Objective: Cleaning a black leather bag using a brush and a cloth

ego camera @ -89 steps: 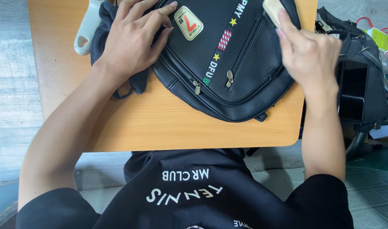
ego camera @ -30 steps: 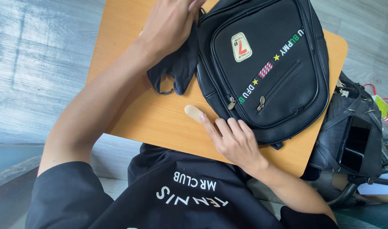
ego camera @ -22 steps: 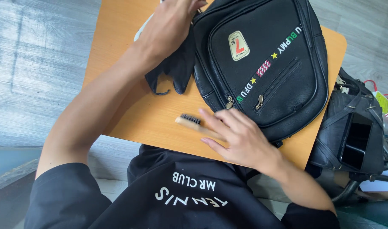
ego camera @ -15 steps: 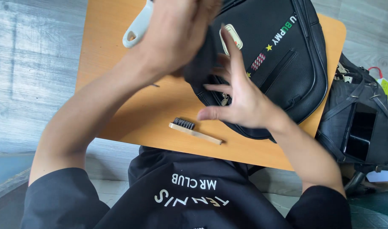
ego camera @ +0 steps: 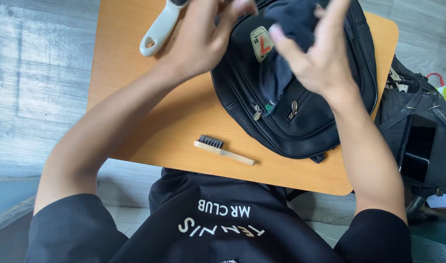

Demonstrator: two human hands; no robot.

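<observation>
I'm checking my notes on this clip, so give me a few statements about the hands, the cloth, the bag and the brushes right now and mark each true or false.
1. The dark cloth is held up over the black bag. True.
2. The right hand holds the wooden brush. False: the brush lies alone on the table, near its front edge, and that hand grips the cloth.
3. The wooden brush has dark bristles at its left end. True.
4. The white-handled brush lies on top of the bag. False: it lies on the table, left of the bag, by the left hand.
5. Another dark bag sits off the table to the right. True.
</observation>
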